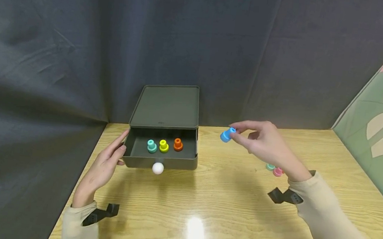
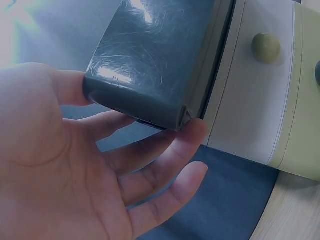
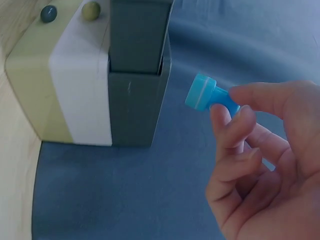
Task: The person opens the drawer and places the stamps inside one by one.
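In the head view a dark green drawer (image 1: 160, 163) with a white knob (image 1: 158, 168) stands pulled out. A teal stamp (image 1: 151, 146), a yellow stamp (image 1: 163, 146) and an orange stamp (image 1: 178, 145) stand in a row inside. My left hand (image 1: 104, 165) rests along the drawer's left side, its fingers nearly straight and the thumb by the front corner; the left wrist view shows fingertips (image 2: 192, 131) against its edge. To the right of the drawer, my right hand (image 1: 262, 142) pinches a blue stamp (image 3: 202, 92) between thumb and fingers, raised above the table.
The drawer belongs to a cabinet (image 1: 170, 105) with a rimmed top and white and pale green drawers below. Beneath my right wrist lie a green piece (image 1: 270, 167) and a pink piece (image 1: 278, 172). Dark cloth (image 1: 219, 52) hangs behind the wooden table (image 1: 236, 225).
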